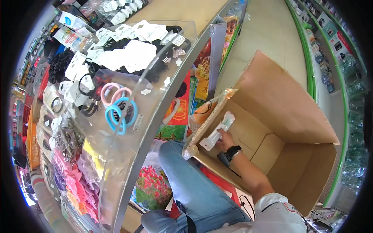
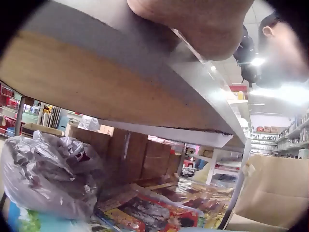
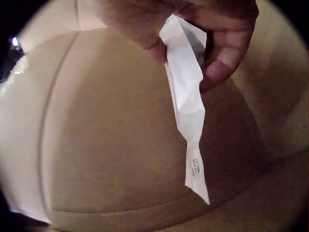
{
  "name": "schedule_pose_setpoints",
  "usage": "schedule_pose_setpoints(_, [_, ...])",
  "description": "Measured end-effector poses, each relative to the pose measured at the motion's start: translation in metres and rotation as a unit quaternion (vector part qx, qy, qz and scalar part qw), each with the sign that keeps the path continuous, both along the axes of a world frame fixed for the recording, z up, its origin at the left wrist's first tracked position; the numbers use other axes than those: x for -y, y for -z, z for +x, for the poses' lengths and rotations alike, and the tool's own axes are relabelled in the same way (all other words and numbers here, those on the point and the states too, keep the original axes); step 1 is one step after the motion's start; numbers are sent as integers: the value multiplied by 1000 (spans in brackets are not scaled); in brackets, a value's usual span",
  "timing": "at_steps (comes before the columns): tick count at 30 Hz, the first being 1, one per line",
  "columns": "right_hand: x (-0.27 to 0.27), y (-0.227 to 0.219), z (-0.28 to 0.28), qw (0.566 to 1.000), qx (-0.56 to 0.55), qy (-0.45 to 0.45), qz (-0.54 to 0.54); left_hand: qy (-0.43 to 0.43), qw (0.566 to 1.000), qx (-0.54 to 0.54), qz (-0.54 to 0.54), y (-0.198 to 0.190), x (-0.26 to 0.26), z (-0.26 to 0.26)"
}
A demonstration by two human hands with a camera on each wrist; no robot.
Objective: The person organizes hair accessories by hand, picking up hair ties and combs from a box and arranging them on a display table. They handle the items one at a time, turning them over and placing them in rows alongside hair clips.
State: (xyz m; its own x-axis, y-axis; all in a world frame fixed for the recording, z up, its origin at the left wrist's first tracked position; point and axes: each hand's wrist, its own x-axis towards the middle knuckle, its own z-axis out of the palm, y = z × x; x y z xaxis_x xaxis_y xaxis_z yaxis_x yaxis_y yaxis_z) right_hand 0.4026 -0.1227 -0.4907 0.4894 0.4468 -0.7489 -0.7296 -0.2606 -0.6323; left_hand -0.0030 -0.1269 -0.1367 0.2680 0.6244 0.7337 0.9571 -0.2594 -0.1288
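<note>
My right hand (image 1: 225, 141) is inside a large open cardboard box (image 1: 285, 91), with a black band around the wrist. It pinches a narrow white packet (image 3: 186, 92) between thumb and fingers, close over the box's bottom. In the right wrist view the packet's crimped end hangs down and bears small dark print. Only the base of my left hand (image 2: 198, 24) shows, at the top of the left wrist view, against the edge of a display table (image 2: 96, 77); its fingers are out of sight.
Hair ties (image 1: 118, 106) and carded accessories (image 1: 128, 54) fill the clear-edged display table on the left. Beneath it are printed bags (image 1: 153, 182) and a grey plastic bag (image 2: 53, 174). Green-edged shelves (image 1: 342, 116) line the aisle on the right.
</note>
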Motion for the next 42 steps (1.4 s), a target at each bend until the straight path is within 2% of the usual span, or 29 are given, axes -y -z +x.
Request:
schedule_pose_setpoints(2, [17, -12, 20, 997, -17, -18, 78, 10, 1000, 8, 4, -3, 2, -1])
schedule_pose_setpoints(3, [23, -22, 26, 990, -18, 1, 141, 20, 1000, 23, 5, -5, 3, -1])
schedule_pose_setpoints(4, [27, -64, 25, 983, -12, 26, 180, 29, 999, 39, 7, -6, 5, -3])
schedule_pose_setpoints(5, [31, -100, 24, 974, 6, 22, 223, 28, 998, 48, 15, -6, 7, -5])
schedule_pose_setpoints(7, [40, -165, 14, 953, 51, 3, 299, 76, 986, 146, 29, -3, 10, -10])
schedule_pose_setpoints(8, [44, -197, 1, 940, 76, -15, 332, 70, 985, 152, 40, -2, 11, -11])
schedule_pose_setpoints(10, [47, -272, -39, 899, 139, -94, 405, 175, 953, 245, 35, 1, 19, -9])
schedule_pose_setpoints(12, [48, -318, -81, 867, 180, -197, 421, 191, 948, 245, -63, 2, 42, -14])
schedule_pose_setpoints(14, [45, -349, -123, 857, 174, -257, 412, 340, 913, 204, -97, 4, 46, -20])
schedule_pose_setpoints(15, [42, -360, -140, 842, 143, -297, 428, 381, 895, 216, -82, -1, 48, -10])
schedule_pose_setpoints(16, [40, -368, -156, 827, 113, -335, 437, 425, 874, 225, -68, -8, 46, -1])
schedule_pose_setpoints(17, [39, -373, -176, 831, 65, -332, 441, 436, 884, 148, -77, -24, 44, -7])
schedule_pose_setpoints(18, [37, -367, -188, 821, 73, -345, 448, 447, 887, 71, -92, -38, 48, -14])
schedule_pose_setpoints(20, [31, -366, -207, 779, 37, -424, 460, 429, 894, 98, -86, -42, 61, -22])
schedule_pose_setpoints(22, [26, -380, -234, 719, 61, -493, 487, 420, 895, 126, -83, -41, 70, -28])
schedule_pose_setpoints(25, [23, -381, -264, 699, 74, -525, 481, 408, 904, 116, -56, -36, 81, -40])
schedule_pose_setpoints(27, [19, -380, -280, 714, 35, -524, 463, 387, 911, 138, -44, -36, 82, -49])
schedule_pose_setpoints(28, [18, -383, -286, 708, 38, -531, 464, 375, 913, 155, -40, -38, 81, -54])
schedule_pose_setpoints(31, [15, -389, -304, 736, 99, -485, 462, 353, 920, 167, -37, -42, 80, -69])
schedule_pose_setpoints(33, [12, -397, -305, 735, 81, -490, 463, 311, 934, 176, -19, -37, 78, -78])
schedule_pose_setpoints(34, [11, -400, -303, 735, 61, -492, 463, 269, 938, 204, -73, -34, 78, -84])
schedule_pose_setpoints(36, [8, -401, -299, 737, 84, -491, 457, 212, 937, 274, -52, -35, 64, -90])
schedule_pose_setpoints(38, [7, -402, -292, 733, 112, -476, 472, 150, 935, 310, -86, -45, 50, -94])
schedule_pose_setpoints(42, [7, -401, -282, 719, 140, -482, 481, 109, 932, 303, -166, -45, 26, -97])
